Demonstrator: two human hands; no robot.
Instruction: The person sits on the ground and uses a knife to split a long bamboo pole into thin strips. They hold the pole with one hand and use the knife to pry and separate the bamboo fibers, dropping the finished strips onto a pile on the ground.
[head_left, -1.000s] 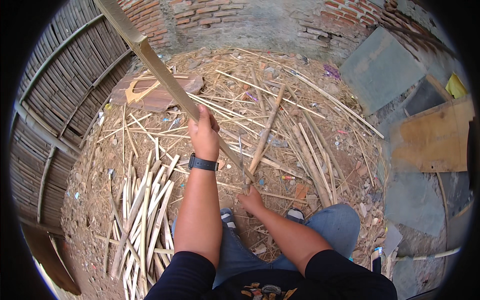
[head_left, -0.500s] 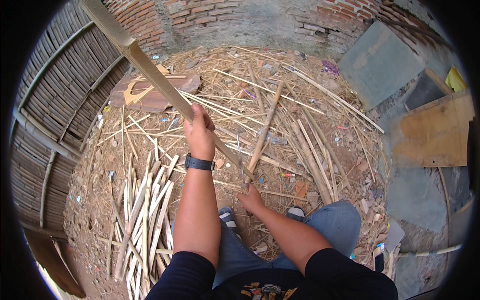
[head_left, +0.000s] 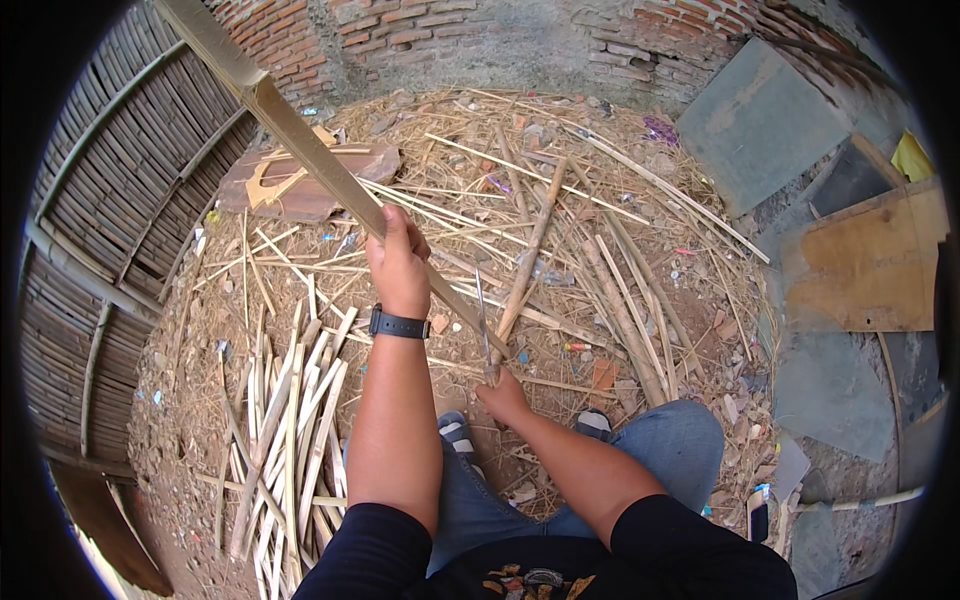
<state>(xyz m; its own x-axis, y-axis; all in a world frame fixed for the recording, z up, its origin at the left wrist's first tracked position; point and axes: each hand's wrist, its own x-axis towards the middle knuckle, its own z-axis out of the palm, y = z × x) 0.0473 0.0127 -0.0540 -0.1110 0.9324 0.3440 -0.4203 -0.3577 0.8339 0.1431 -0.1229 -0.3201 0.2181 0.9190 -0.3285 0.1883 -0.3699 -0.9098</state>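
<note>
Split bamboo length: a long, pale (head_left: 320, 165) piece running from the upper left edge of the frame down to just right of centre, with a raised node in the upper left.
Long axis: a steep diagonal, upper left to lower right; the far end leaves the clear view at the upper left, and the near end stops just above the right hand.
Left hand: at the centre of the frame (head_left: 400, 262), fingers wrapped around the bamboo well below its node, thumb uppermost; a dark wristwatch (head_left: 400, 325) sits just below on the wrist.
Right hand: lower and right of centre (head_left: 507, 400), curled closed around the handle of a thin-bladed knife (head_left: 481, 300); the fingertips are partly hidden.
Blade against bamboo: the blade points up the frame, nearly upright, and crosses the bamboo's line close to its near end; whether edge and bamboo touch cannot be told.
Nearer hand: the right is closer to that crossing; the left grips farther up, to the upper left of it.
Bamboo pole: on the littered ground beyond the blade (head_left: 535, 250), slanting the opposite way.
Slats: a loose heap of pale strips at lower left (head_left: 290, 430), left of the left forearm.
</note>
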